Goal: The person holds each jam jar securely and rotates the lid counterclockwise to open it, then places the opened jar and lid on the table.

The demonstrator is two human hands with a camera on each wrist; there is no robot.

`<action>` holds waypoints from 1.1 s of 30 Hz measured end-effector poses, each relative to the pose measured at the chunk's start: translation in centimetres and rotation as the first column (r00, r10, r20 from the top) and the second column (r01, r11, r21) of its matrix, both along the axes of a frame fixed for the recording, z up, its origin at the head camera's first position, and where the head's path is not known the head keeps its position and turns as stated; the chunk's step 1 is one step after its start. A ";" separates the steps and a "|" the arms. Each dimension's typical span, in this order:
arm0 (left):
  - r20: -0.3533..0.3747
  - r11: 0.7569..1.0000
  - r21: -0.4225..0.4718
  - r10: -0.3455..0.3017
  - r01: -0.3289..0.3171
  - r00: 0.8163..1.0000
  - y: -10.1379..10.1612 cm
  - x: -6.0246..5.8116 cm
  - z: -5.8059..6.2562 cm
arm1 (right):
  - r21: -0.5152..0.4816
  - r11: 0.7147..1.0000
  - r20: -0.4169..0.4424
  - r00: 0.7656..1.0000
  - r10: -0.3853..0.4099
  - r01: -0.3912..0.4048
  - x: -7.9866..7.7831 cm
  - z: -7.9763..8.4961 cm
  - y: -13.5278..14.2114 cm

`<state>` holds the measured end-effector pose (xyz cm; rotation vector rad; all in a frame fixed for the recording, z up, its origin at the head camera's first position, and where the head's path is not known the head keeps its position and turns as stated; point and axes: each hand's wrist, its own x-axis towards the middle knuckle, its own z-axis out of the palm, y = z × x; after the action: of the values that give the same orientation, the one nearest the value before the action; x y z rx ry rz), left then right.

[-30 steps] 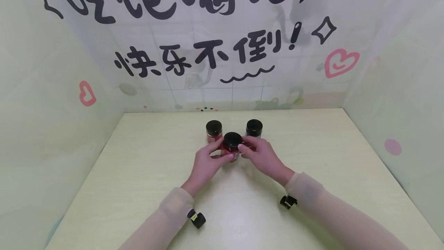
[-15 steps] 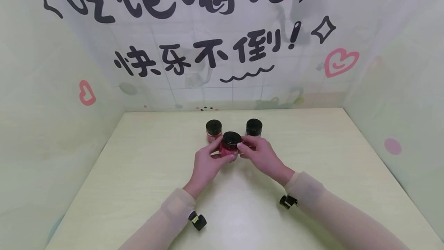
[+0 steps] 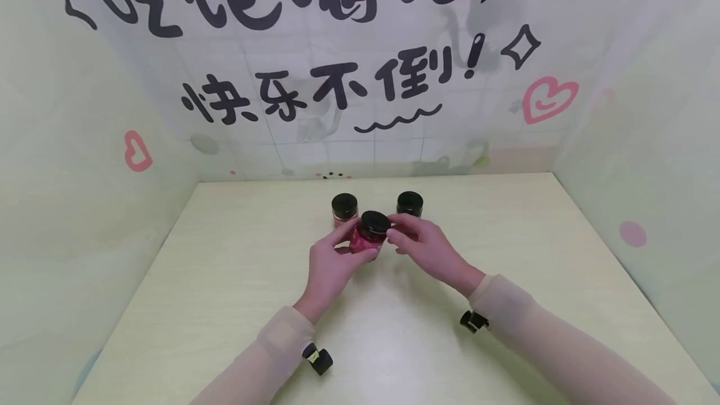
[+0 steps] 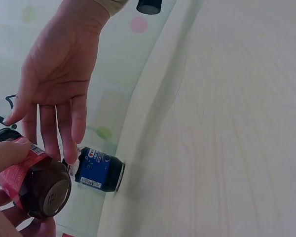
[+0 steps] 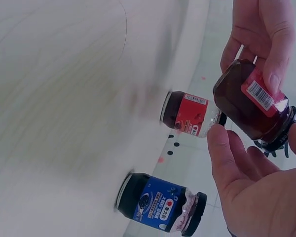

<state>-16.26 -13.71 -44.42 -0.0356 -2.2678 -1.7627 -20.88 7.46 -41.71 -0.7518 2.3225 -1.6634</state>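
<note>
My left hand (image 3: 332,267) grips a jam jar (image 3: 365,244) with a red label and black lid, thumb on the label. The jar is tilted and held off the table, its round base showing in the left wrist view. Beside the lid is my right hand (image 3: 430,249), its fingers extended and its thumb at the lid's edge in the right wrist view (image 5: 266,197). Behind the held jar stand a second red-labelled jar (image 5: 190,113) on the left and a blue-labelled jar (image 5: 158,202) on the right, both upright with black lids.
The pale wooden table (image 3: 236,305) is enclosed by a back wall (image 3: 253,155) with large black lettering and by two side walls. Small black cameras (image 3: 319,360) are strapped to both wrists.
The red-labelled jar in my left hand has risen slightly, shifted left and tilted more. My right hand's fingers have loosened and drawn a little away from the lid. The two rear jars stay put.
</note>
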 end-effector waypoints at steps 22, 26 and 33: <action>0.038 0.994 -0.100 0.044 -0.040 0.998 0.3 1.5 0.4 | 0.101 0.994 -0.013 1.000 -0.028 0.029 0.4 1.1 0.6; 0.019 0.992 -0.116 0.043 -0.041 0.999 0.5 1.9 0.6 | 0.095 0.995 -0.004 1.000 -0.019 0.019 0.6 1.5 0.7; -0.046 0.978 -0.202 0.039 -0.047 0.998 0.7 2.4 0.7 | 0.099 0.995 -0.033 0.999 -0.005 0.008 0.7 1.3 1.0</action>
<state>-13.85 -12.99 -43.77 -0.0617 -2.3903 -1.4897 -20.17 8.50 -40.38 -0.7583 2.4121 -1.5362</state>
